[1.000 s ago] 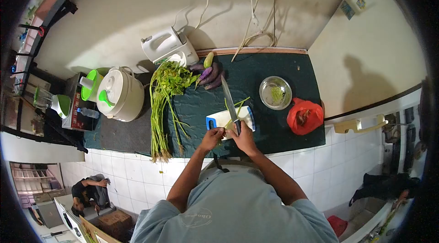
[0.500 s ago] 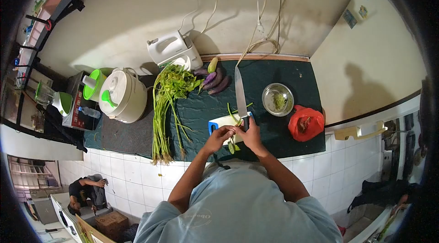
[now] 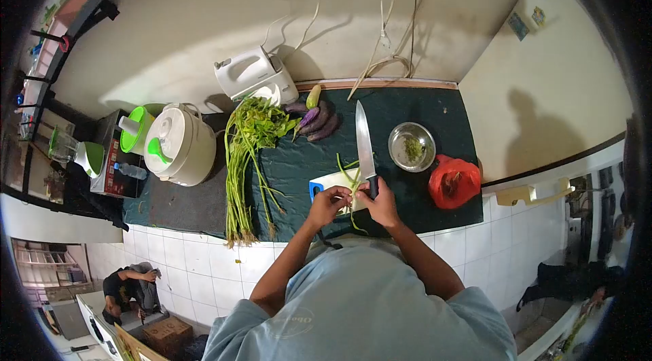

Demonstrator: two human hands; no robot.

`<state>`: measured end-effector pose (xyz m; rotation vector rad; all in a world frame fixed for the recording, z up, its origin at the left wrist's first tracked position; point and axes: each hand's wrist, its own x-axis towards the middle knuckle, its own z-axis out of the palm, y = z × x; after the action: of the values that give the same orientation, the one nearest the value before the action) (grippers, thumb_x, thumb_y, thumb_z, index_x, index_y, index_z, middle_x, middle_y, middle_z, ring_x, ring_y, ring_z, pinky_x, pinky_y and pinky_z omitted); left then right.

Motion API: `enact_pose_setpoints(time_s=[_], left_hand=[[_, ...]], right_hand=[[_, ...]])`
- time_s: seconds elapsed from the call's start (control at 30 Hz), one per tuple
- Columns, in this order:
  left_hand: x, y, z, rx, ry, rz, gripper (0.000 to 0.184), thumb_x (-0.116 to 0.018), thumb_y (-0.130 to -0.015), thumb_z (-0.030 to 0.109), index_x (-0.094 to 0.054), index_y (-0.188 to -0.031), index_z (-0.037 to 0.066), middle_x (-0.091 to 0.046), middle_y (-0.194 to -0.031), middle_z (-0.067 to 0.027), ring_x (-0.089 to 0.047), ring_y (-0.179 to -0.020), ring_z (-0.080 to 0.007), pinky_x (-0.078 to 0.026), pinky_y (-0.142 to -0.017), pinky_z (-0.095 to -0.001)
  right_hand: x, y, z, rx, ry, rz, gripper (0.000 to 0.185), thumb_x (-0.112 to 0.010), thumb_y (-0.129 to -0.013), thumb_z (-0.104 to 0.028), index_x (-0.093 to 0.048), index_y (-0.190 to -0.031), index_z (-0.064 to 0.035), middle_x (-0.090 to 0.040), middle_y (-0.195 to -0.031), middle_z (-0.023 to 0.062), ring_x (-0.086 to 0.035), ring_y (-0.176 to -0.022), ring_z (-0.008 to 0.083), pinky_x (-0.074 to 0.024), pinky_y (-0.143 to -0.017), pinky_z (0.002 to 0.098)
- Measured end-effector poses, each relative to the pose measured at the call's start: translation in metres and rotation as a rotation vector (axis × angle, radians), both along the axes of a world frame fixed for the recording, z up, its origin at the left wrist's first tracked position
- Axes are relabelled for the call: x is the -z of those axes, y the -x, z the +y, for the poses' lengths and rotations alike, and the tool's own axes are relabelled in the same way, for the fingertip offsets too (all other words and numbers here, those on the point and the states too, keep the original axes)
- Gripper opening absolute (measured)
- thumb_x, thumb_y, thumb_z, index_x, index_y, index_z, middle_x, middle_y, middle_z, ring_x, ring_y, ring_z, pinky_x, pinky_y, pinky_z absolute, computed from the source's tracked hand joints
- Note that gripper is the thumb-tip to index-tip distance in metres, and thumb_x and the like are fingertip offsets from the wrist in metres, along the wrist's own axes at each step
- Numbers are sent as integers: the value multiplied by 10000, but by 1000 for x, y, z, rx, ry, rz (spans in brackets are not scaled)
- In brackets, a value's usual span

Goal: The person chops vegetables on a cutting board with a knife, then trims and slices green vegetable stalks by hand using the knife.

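Note:
Over a small white cutting board (image 3: pixel 328 183) with a blue corner, both hands meet at a green leafy-vegetable stem (image 3: pixel 354 186). My left hand (image 3: pixel 329 206) pinches the stem from the left. The right hand (image 3: pixel 382 205) is wrapped round the black handle of a kitchen knife (image 3: pixel 365 140), blade pointing away from me toward the wall; its thumb and fingertips also reach the stem. A thin strand of green hangs below the fingers. To the left lies a large bunch of long-stemmed greens (image 3: pixel 246 171), roots toward me.
Purple eggplants (image 3: pixel 319 123) lie behind the greens. On the right are a metal bowl (image 3: pixel 412 147) with green bits and a red plastic bag (image 3: pixel 455 182). A white hand mixer (image 3: pixel 255 76) and a rice cooker (image 3: pixel 180 143) stand left. A person (image 3: pixel 132 290) sits on the floor behind.
The knife has shifted slightly right and its blade tilts less. My hands have parted a little, and the broader leaf beneath them has given way to a thin strand.

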<state>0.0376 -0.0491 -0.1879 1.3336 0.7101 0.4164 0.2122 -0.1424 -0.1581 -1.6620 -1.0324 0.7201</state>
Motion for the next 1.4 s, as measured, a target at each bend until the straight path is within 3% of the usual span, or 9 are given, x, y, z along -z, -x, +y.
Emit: enact_pose_setpoints(time_s=[0.2, 0.53, 0.63, 0.73, 0.8, 0.97, 1.13, 1.33, 1.4], left_hand=[[-12, -5, 0, -45, 15, -17, 178, -671, -943, 82, -674, -1098, -7, -713, -972, -45, -657, -885, -105, -523, -790, -263], [-23, -6, 12, -62, -174, 100, 187, -659, -953, 121, -672, -1093, -3, -724, -943, -65, -665, -871, -110, -515, -767, -258], [-13, -6, 12, -89, -121, -5, 193, -653, -958, 126, -663, -1104, -1, -713, -936, -61, -649, -820, -110, -512, -744, -263], [-30, -8, 17, -91, -26, 108, 195, -647, -967, 136, -657, -1111, 5, -696, -931, -44, -624, -806, -104, -501, -747, -261], [-26, -7, 21, -89, -11, -1, 202, -625, -989, 163, -658, -1103, -1, -683, -966, -33, -623, -904, -111, -494, -841, -281], [-28, -10, 28, -63, -17, -74, 200, -632, -989, 173, -665, -1081, -1, -685, -955, -34, -614, -906, -110, -485, -820, -281], [-34, -11, 35, -17, 9, -37, 202, -637, -985, 181, -678, -1039, -10, -702, -903, -37, -631, -846, -112, -493, -794, -280], [-47, -6, 41, 61, -255, 214, 236, -636, -984, 217, -664, -1035, -12, -703, -924, -34, -607, -830, -104, -487, -779, -273], [-34, -3, 40, -14, -184, 157, 225, -629, -987, 209, -660, -1044, -7, -702, -930, -32, -605, -835, -105, -488, -785, -274]], right_hand=[[-17, -1, 10, 17, 20, 126, 301, -795, -827, -135, -555, -967, -19, -705, -897, 84, -677, -838, 141, -531, -751, 315], [-40, -2, 31, 22, 6, 22, 346, -815, -788, -138, -543, -964, -16, -685, -866, 96, -672, -823, 178, -523, -742, 349], [-34, -2, 35, 28, -23, 16, 329, -807, -797, -124, -545, -967, -19, -675, -851, 81, -665, -813, 169, -521, -750, 339], [-31, -6, 40, -4, 2, 64, 313, -800, -809, -115, -542, -958, -22, -675, -849, 71, -660, -811, 155, -520, -753, 329], [-28, -6, 41, -17, -17, 79, 308, -799, -815, -109, -536, -952, -26, -678, -853, 65, -658, -810, 140, -519, -754, 318], [-22, -9, 46, -21, -46, 59, 340, -811, -802, -149, -534, -957, -27, -710, -865, 91, -697, -806, 190, -534, -733, 360], [-26, -11, 48, -4, -68, 96, 276, -771, -823, -85, -530, -947, -35, -653, -833, 59, -643, -794, 131, -513, -740, 314], [-11, -28, 64, 128, -152, -63, 247, -747, -838, -91, -526, -938, -46, -643, -820, 50, -632, -762, 142, -514, -708, 328], [-10, -40, 73, 134, -146, -41, 261, -759, -829, -109, -531, -939, -44, -662, -826, 70, -661, -760, 190, -520, -699, 354]])
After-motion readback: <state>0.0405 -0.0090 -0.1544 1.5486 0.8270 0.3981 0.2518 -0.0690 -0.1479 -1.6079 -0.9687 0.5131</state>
